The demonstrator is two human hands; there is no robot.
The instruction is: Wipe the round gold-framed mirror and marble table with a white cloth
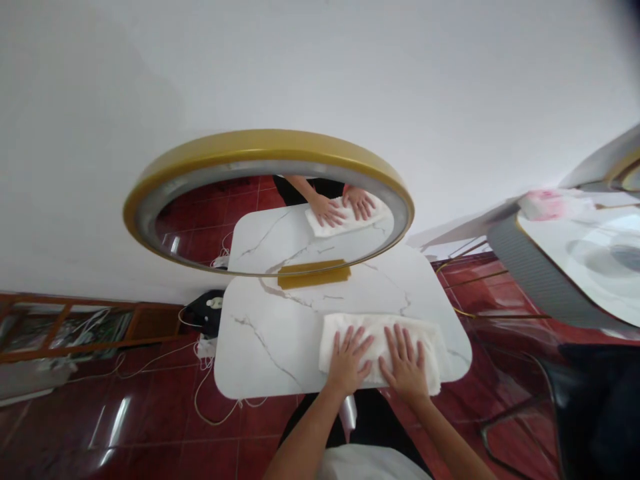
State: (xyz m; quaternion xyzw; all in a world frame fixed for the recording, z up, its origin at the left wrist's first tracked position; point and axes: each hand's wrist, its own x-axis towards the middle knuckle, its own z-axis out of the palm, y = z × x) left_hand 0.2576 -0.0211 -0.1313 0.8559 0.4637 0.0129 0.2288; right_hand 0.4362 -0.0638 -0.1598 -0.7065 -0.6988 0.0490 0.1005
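Observation:
A folded white towel (376, 328) lies near the front right of a white marble-patterned table (260, 360). My left hand (349, 360) rests flat on the towel's left half, fingers spread. On the right half, my right hand (406, 363) is pressed down the same way, palm down and fingers apart. Neither hand grips the cloth. Behind the towel, a round gold-framed mirror (225, 233) stands on a gold base (314, 274) and reflects both hands and the towel.
A second white table (590, 267) stands at the right, with a pink and white packet (547, 203) on it. A dark chair (555, 407) is at the lower right. Cables and a black bag-like item (207, 313) lie left of the table, near a wooden cabinet (150, 323).

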